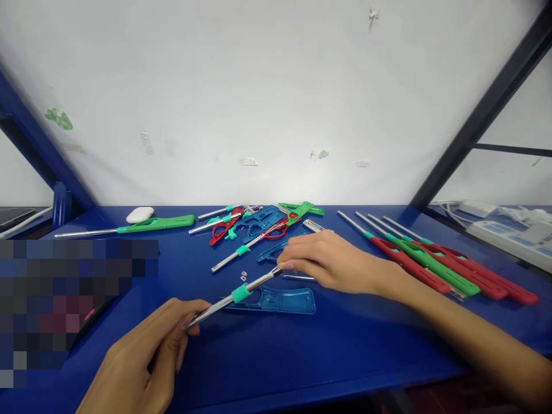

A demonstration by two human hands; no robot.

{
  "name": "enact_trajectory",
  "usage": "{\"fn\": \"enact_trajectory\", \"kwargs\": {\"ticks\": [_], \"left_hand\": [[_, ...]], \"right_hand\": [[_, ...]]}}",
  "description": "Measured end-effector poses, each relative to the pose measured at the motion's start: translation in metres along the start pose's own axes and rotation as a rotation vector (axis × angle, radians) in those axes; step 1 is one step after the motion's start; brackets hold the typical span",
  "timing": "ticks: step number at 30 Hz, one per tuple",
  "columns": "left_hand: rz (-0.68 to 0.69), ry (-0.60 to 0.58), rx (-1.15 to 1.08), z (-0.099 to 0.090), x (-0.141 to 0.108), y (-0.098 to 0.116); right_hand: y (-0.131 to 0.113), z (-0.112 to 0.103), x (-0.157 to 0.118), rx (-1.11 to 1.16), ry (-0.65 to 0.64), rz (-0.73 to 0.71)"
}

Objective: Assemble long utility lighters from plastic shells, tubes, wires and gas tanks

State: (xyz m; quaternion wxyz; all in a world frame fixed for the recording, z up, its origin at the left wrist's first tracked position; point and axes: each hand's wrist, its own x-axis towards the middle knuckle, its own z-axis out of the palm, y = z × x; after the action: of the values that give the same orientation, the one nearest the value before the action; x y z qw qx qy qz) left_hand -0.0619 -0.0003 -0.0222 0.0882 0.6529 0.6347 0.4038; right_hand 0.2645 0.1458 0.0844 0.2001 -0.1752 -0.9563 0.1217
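My left hand (pixel 161 345) is closed on the lower left end of a silver metal tube (pixel 215 307) with a teal collar (pixel 241 293). The tube slants up to the right. My right hand (pixel 325 261) pinches a small dark piece (pixel 277 270) at the tube's upper right end. Beneath the tube, an open blue handle shell (pixel 288 301) lies on the blue table (pixel 241 362). Two tiny pale pieces (pixel 244 276) sit just behind the tube.
Loose red, blue and green shells (pixel 263 223) and tubes lie in a pile at the back. Several lighters (pixel 435 264) with red or green handles lie at right, a green one (pixel 172 222) at back left beside a white case (pixel 140 215). A power strip (pixel 513 238) stands far right.
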Motion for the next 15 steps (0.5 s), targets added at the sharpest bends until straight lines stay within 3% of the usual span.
{"fn": "enact_trajectory", "kwargs": {"ticks": [15], "left_hand": [[-0.114,-0.032,-0.132,-0.0050,0.0032,0.0078]], "right_hand": [[-0.0025,0.0017,0.0009,0.150,0.102,0.009]]}}
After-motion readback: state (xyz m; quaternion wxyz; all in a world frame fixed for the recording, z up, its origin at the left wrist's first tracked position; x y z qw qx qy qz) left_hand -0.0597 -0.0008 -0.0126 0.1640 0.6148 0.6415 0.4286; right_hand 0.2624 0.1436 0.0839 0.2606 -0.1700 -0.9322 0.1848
